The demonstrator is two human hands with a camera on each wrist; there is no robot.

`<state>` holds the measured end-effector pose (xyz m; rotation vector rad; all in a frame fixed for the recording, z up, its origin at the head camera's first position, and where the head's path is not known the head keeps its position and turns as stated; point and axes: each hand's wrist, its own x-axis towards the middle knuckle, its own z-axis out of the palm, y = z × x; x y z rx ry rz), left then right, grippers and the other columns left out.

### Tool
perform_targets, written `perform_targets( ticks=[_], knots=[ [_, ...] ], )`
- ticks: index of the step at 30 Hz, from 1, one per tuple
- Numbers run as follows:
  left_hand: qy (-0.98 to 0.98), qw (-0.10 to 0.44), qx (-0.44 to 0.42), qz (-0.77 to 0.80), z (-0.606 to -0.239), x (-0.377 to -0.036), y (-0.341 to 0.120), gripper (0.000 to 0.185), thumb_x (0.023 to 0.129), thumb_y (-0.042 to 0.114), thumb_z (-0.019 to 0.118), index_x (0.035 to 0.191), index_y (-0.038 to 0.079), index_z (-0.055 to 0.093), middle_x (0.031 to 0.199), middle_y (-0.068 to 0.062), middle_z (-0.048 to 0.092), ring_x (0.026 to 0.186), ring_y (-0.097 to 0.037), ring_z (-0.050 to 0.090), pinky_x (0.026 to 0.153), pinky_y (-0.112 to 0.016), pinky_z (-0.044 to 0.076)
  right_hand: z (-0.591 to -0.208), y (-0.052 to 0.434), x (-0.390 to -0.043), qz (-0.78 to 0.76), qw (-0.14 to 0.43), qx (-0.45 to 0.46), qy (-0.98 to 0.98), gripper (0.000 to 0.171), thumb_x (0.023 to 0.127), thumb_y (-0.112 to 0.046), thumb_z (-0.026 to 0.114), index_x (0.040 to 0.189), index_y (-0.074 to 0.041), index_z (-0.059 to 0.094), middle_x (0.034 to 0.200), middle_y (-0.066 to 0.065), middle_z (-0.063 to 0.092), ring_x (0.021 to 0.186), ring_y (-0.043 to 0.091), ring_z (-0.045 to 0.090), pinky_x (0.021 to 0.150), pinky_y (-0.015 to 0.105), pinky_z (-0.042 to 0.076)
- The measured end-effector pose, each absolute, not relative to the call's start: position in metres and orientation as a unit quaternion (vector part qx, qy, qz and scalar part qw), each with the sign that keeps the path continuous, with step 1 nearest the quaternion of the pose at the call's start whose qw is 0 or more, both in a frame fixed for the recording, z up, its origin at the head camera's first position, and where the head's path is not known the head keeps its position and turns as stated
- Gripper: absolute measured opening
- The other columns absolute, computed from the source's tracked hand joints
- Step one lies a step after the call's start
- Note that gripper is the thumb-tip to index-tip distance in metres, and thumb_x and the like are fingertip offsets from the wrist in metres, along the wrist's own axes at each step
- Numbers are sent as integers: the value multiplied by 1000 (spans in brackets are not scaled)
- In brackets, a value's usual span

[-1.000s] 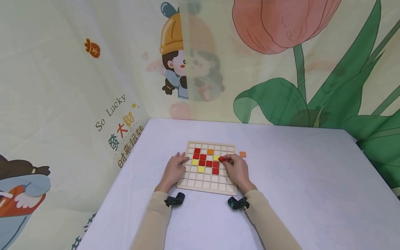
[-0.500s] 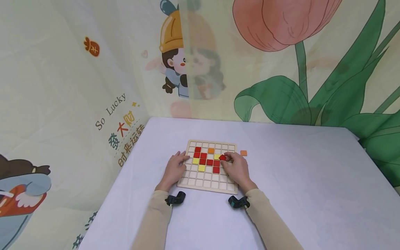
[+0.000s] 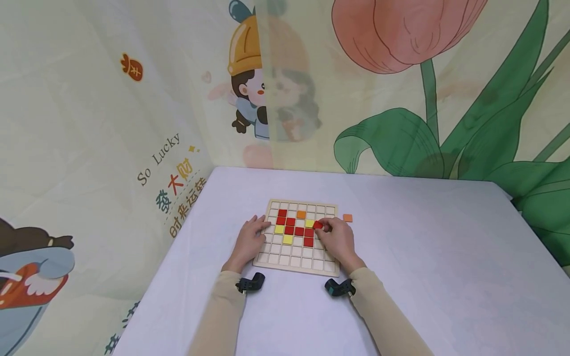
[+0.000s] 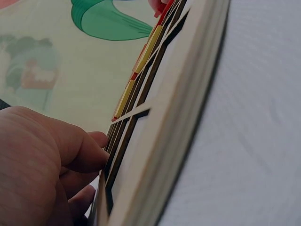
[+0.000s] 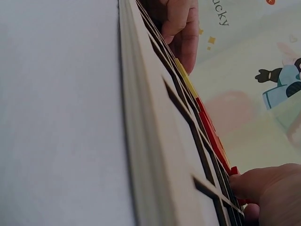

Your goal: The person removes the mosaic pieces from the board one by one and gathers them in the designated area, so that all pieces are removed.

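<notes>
Placing step: right hand (image 3: pixel 337 238) fingers pinch a red tile (image 3: pixel 317 225) over the board (image 3: pixel 296 263); left hand (image 3: pixel 249 239) rests flat, steadying; next, seating it squarely.

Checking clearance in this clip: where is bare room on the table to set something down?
Bare cloth lies right of the orange tile, behind the grid board and toward the table front edge. It is crowded at the board, where the left hand and right hand, pinching a red tile, sit.
</notes>
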<state>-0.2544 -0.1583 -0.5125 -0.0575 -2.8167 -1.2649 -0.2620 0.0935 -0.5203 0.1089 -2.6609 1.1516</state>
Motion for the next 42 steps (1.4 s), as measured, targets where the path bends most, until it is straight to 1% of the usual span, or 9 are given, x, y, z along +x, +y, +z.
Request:
perform_targets(
  ticks=[4,9,12,18,20,26,30,36,42],
  knots=[
    [-912,26,-17,-410,-513,-254,-159,39,84,3,47,118,15,61,140,4,40,136,-14,19,114,-34,9,-523,95,-262,399,127,47,-907,23,78,-26,69,97,-14,68,78,-1,50,70,17,43,58,27,34],
    [-913,26,-19,-407,-514,-253,-159,38,84,4,47,118,15,61,140,3,40,136,-14,19,114,-33,9,-525,97,-262,411,116,52,-903,25,78,-29,69,100,-16,67,93,0,52,79,18,47,67,29,39],
    [-913,28,-19,-407,-514,-253,-159,39,83,3,48,118,15,61,140,3,41,136,-15,19,114,-33,9,-525,100,-262,423,110,53,-898,26,79,-28,69,102,-17,66,98,-1,54,81,17,48,69,29,41],
    [-912,27,-17,-409,-513,-253,-159,39,84,4,48,119,15,60,140,3,40,136,-15,19,114,-35,10,-521,105,-264,453,106,51,-884,27,80,-25,69,105,-17,63,92,-4,60,70,15,48,56,25,41],
    [-912,26,-18,-409,-512,-253,-159,39,83,4,48,119,15,60,140,3,40,136,-15,19,114,-35,9,-520,108,-264,458,102,47,-882,28,80,-25,68,106,-17,62,90,-4,61,70,15,49,56,25,42],
    [-913,25,-20,-407,-511,-255,-158,39,83,4,48,119,15,61,140,3,40,136,-15,19,114,-35,9,-515,119,-267,460,99,43,-881,27,81,-24,68,106,-17,61,86,0,60,70,15,52,58,25,46],
    [-915,23,-20,-403,-510,-255,-159,39,83,4,48,118,16,61,140,3,40,136,-15,19,114,-34,9,-510,130,-268,461,96,34,-881,28,82,-19,67,109,-16,60,88,1,60,71,16,53,58,25,47],
    [-915,32,-28,-402,-511,-254,-159,40,82,3,47,118,13,61,140,1,41,136,-18,21,114,-36,10,-509,152,-270,454,108,10,-884,30,83,-11,63,113,-15,60,93,5,60,77,19,53,63,27,45],
    [-915,33,-29,-401,-511,-254,-159,39,83,4,47,118,13,61,139,1,41,136,-17,21,114,-35,10,-512,167,-274,444,106,-32,-889,31,87,-11,57,118,-16,57,98,7,58,83,22,50,66,29,43]
  ],
)
